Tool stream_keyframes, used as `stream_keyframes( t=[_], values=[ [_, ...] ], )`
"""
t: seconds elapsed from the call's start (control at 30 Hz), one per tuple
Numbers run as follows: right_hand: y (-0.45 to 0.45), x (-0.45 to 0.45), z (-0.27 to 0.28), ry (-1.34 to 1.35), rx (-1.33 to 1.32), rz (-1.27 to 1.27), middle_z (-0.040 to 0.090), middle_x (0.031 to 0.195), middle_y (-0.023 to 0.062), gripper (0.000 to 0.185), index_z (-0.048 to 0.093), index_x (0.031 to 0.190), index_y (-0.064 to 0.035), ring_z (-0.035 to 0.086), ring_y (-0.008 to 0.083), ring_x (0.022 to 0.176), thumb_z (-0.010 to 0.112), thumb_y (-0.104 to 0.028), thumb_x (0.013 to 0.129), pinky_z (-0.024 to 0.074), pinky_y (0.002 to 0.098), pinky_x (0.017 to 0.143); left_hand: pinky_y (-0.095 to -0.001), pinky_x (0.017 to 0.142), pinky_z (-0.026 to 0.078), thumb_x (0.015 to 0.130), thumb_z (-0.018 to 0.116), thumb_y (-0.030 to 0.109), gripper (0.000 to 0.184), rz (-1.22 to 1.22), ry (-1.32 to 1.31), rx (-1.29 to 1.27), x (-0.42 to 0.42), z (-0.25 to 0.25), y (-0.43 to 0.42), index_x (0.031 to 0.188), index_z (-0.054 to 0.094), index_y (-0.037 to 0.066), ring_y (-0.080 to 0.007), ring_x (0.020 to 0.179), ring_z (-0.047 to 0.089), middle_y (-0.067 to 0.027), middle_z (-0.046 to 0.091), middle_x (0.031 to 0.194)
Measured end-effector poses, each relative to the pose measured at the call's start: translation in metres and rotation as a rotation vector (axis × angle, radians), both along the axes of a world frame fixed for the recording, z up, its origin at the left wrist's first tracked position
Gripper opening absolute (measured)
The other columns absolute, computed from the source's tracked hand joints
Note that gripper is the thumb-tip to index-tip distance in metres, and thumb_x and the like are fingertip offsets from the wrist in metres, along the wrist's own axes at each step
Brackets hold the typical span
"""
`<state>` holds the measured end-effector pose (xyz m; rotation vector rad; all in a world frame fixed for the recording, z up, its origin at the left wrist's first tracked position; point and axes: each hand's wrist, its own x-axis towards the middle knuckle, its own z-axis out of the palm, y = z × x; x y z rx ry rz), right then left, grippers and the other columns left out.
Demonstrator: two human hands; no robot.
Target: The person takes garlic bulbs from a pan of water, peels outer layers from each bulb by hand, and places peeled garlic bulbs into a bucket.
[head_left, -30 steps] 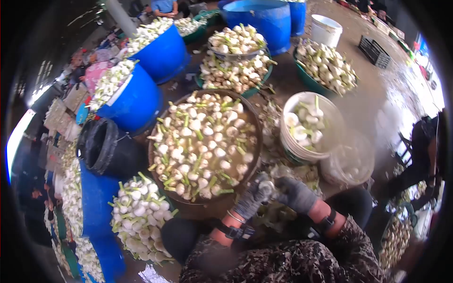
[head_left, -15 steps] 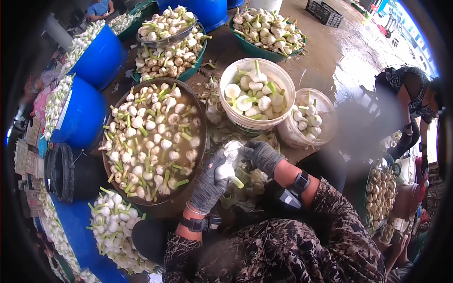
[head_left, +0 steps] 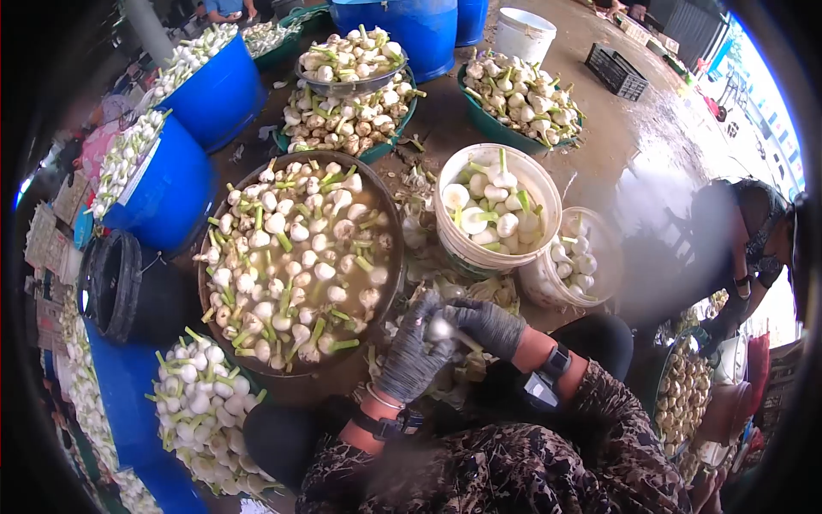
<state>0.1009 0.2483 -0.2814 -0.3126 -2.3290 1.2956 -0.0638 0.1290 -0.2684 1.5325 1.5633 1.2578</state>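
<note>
Garlic (head_left: 299,231) lies in the basin (head_left: 398,257). Right of the basin stands a bucket (head_left: 475,255), and farther right a pail (head_left: 555,295), both with garlic inside. Behind the basin, a bowl (head_left: 353,87) sits on a heaped tub (head_left: 379,152). Left of the basin is a barrel (head_left: 175,206). Before the basin, toward its right, the left hand (head_left: 415,353) and right hand (head_left: 492,327) have a bulb (head_left: 439,329) between them.

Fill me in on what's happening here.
Someone in gray gloves is working on a white garlic bulb: the left hand holds it, and the right hand is close against it. Ahead and to the left, a wide round basin holds many bulbs in murky water. Ahead and to the right, a white bucket and a smaller, translucent one hold whiter, cleaner-looking bulbs.
</note>
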Motion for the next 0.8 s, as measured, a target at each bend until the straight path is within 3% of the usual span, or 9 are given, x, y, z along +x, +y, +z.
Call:
stream_keyframes(
  t=[0.07,0.13,0.2,0.3,0.4,0.5,0.57,0.7,0.8],
  values=[
    [0.013,-0.012,0.036,-0.246,-1.106,-0.353,0.063,0.117,0.0126,0.039,0.055,0.126,-0.0051,0.062,0.0309,0.103,0.068,-0.015,0.091,0.0522,0.0416,0.089,-0.0395,0.112,0.034,0.088,0.065,0.011,0.066,0.06,0.006,-0.015,0.002,-0.005,-0.008,0.145,0.033,0.001,-0.031,0.133,0.044,-0.0198,0.045,0.141],
    [0.031,-0.021,0.044,-0.098,-0.584,-0.741,0.062,0.117,0.0155,0.031,0.057,0.118,-0.0028,0.063,0.0325,0.104,0.066,-0.013,0.09,0.0516,0.0408,0.09,-0.0389,0.112,0.034,0.091,0.063,0.012,0.063,0.109,-0.061,-0.043,-0.003,0.001,-0.017,0.145,0.033,0.0,-0.029,0.133,0.044,-0.0186,0.046,0.141],
    [0.057,-0.021,0.052,-0.303,0.288,-0.966,0.061,0.118,0.0204,0.032,0.06,0.117,-0.0043,0.063,0.0365,0.104,0.065,-0.013,0.087,0.0509,0.0413,0.09,-0.0358,0.109,0.039,0.093,0.061,0.011,0.058,0.157,-0.278,-0.032,-0.005,-0.006,-0.025,0.144,0.035,0.0,-0.0234,0.128,0.049,-0.0155,0.049,0.139],
    [0.06,-0.057,0.038,-0.36,0.743,-0.85,0.06,0.117,0.0227,0.031,0.061,0.115,-0.0066,0.061,0.0396,0.102,0.065,-0.016,0.085,0.0506,0.0439,0.089,-0.0299,0.102,0.045,0.096,0.056,0.007,0.049,0.262,-0.571,-0.101,-0.014,-0.008,-0.034,0.141,0.039,0.0,-0.0157,0.115,0.057,-0.0096,0.054,0.131],
    [0.038,-0.125,0.005,-0.496,0.397,-0.357,0.067,0.107,0.0156,0.035,0.064,0.112,-0.0086,0.064,0.034,0.097,0.063,-0.033,0.087,0.0509,0.0443,0.084,-0.0296,0.1,0.046,0.096,0.056,0.007,0.045,0.28,-0.654,-0.115,-0.028,-0.015,-0.039,0.138,0.042,0.0,-0.0151,0.112,0.058,-0.0084,0.056,0.127],
    [0.023,-0.201,-0.05,-1.06,0.257,-0.219,0.07,0.105,0.0185,0.052,0.066,0.113,-0.0068,0.067,0.0341,0.1,0.054,-0.052,0.089,0.0518,0.043,0.087,-0.0292,0.097,0.047,0.097,0.054,0.005,0.038,0.359,-0.671,-0.111,-0.039,-0.02,-0.043,0.134,0.046,0.0,-0.0139,0.109,0.058,-0.0079,0.057,0.124],
    [0.015,-0.227,-0.051,-1.086,0.219,-0.094,0.069,0.11,0.0183,0.051,0.067,0.115,-0.0053,0.066,0.0327,0.104,0.057,-0.047,0.088,0.0527,0.0441,0.087,-0.0294,0.095,0.049,0.098,0.052,0.003,0.032,0.4,-0.634,-0.1,-0.044,-0.018,-0.04,0.129,0.05,0.0,-0.0139,0.106,0.059,-0.0078,0.058,0.121],
    [0.02,-0.256,-0.156,-1.034,0.294,-0.143,0.067,0.115,0.0197,0.047,0.069,0.114,-0.0067,0.066,0.0324,0.106,0.063,-0.043,0.084,0.053,0.0452,0.087,-0.0313,0.097,0.048,0.099,0.051,0.007,0.031,0.401,-0.637,-0.065,-0.054,-0.02,-0.043,0.129,0.05,-0.001,-0.0164,0.106,0.058,-0.0091,0.057,0.122],
    [0.021,-0.253,-0.15,-1.097,0.312,-0.014,0.067,0.112,0.0207,0.054,0.063,0.122,-0.0045,0.066,0.0342,0.104,0.068,-0.04,0.081,0.0527,0.0447,0.086,-0.0316,0.097,0.048,0.099,0.052,0.01,0.031,0.419,-0.64,-0.091,-0.059,-0.011,-0.045,0.128,0.05,-0.001,-0.0162,0.109,0.057,-0.0092,0.056,0.124]
  ],
)
